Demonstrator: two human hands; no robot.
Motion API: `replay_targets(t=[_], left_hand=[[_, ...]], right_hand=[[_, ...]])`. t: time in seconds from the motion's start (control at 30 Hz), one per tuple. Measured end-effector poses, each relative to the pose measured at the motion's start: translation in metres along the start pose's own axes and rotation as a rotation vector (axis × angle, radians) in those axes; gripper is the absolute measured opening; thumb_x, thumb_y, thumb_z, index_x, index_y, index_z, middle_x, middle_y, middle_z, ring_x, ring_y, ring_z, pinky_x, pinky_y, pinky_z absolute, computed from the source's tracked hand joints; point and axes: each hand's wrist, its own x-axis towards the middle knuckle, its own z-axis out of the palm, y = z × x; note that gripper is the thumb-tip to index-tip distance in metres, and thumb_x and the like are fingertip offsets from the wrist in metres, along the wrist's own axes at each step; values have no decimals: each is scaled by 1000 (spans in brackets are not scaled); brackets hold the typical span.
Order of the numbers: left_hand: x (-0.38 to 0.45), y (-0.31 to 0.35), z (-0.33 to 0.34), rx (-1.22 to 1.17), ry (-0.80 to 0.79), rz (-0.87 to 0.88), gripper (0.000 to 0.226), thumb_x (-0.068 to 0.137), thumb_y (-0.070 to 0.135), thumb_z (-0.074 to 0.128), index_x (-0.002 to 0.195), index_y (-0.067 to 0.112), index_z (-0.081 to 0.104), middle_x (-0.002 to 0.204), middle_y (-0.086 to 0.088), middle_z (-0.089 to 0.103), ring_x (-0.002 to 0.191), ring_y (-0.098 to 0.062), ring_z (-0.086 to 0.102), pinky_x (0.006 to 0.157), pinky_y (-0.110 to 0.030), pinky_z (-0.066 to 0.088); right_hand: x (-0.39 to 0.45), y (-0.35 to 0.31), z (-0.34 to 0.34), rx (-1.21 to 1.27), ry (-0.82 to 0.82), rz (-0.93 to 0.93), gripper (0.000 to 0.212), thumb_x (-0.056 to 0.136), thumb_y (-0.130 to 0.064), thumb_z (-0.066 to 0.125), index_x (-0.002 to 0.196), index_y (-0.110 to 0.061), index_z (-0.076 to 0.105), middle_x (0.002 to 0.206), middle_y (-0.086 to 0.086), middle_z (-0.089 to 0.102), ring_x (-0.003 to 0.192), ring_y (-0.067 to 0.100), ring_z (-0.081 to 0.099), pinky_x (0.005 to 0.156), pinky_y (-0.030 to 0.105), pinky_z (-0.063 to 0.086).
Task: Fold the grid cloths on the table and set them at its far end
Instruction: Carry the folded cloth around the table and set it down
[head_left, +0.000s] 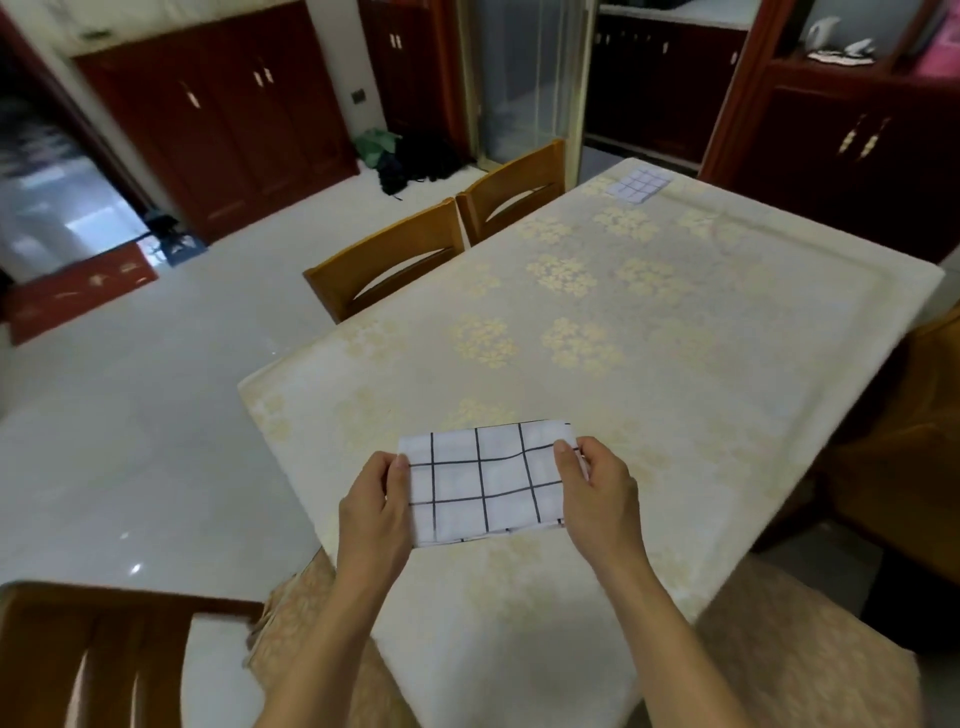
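A white cloth with black grid lines (485, 486) is folded into a rectangle and held just above the near end of the table (675, 364). My left hand (376, 512) pinches its left edge, thumb on top. My right hand (597, 491) pinches its right edge the same way. A second folded grid cloth (638, 184) lies flat at the table's far end, near the far corner.
The table carries a pale cover with yellow flower prints. Two wooden chairs (415, 249) stand along its left side, another chair back (104, 654) is at the near left, and a brown seat (909, 441) sits at the right. Dark red cabinets line the far walls.
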Motion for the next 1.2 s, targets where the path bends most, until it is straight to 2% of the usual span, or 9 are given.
replay_targets(t=[0.13, 0.33, 0.5, 0.7, 0.77, 0.87, 0.97, 1.03, 1.2], left_hand=[[-44, 6, 2, -58, 89, -46, 30, 105, 23, 41, 81, 10, 53, 67, -8, 51, 51, -20, 49, 35, -24, 40], [-92, 2, -3, -65, 237, -81, 31, 105, 24, 43, 82, 7, 55, 70, -9, 54, 58, -18, 48, 43, -19, 38], [-131, -10, -27, -52, 351, -137, 28, 105, 28, 43, 84, 17, 58, 78, -5, 60, 74, -20, 56, 61, -38, 42], [-186, -41, -85, -56, 571, -245, 27, 104, 27, 43, 86, 15, 59, 78, -1, 61, 73, -12, 56, 59, -27, 40], [-210, -57, -108, -35, 660, -318, 27, 104, 29, 43, 87, 17, 59, 80, 1, 63, 75, -10, 58, 58, -25, 42], [-245, -78, -139, -34, 787, -390, 25, 104, 31, 43, 87, 19, 57, 82, 2, 63, 79, -12, 61, 60, -27, 48], [-280, -100, -167, -16, 911, -455, 24, 104, 31, 45, 87, 21, 58, 83, 4, 62, 79, -11, 60, 61, -27, 48], [-302, -114, -184, -18, 983, -486, 23, 103, 30, 46, 84, 22, 56, 82, 3, 62, 78, -14, 59, 64, -34, 49], [-354, -148, -229, -81, 1095, -553, 27, 102, 26, 48, 78, 18, 53, 70, 3, 56, 66, -13, 50, 59, -40, 46]], right_hand=[[-15, 0, -19, -10, -72, -46, 37, 101, -26, 49, 75, 0, 45, 64, 4, 40, 57, 13, 30, 50, 26, 22], [-36, -2, -30, -12, -184, -112, 41, 101, -27, 49, 71, -2, 37, 62, 3, 31, 54, 11, 24, 50, 28, 18], [-59, -10, -14, -17, -328, -149, 39, 101, -28, 48, 68, -12, 36, 61, 0, 32, 54, 10, 25, 50, 27, 19], [-105, -31, 41, -23, -551, -218, 34, 100, -26, 50, 76, -1, 53, 68, 14, 55, 60, 15, 42, 49, 25, 28], [-130, -44, 63, -30, -637, -256, 34, 99, -24, 50, 71, -6, 51, 62, 5, 50, 59, 15, 42, 50, 24, 28], [-170, -64, 90, -30, -762, -305, 38, 100, -22, 51, 63, -26, 44, 60, -8, 45, 58, 6, 41, 49, 17, 30], [-212, -75, 116, -17, -885, -335, 23, 101, -26, 50, 80, -23, 59, 75, -7, 58, 69, 4, 52, 52, 9, 38], [-239, -79, 133, -42, -935, -368, 19, 101, -29, 49, 92, -19, 63, 85, -6, 63, 76, 4, 57, 54, 11, 39], [-307, -83, 177, -101, -1018, -448, 25, 101, -38, 48, 86, -24, 62, 82, -3, 64, 75, 12, 62, 58, 25, 48]])
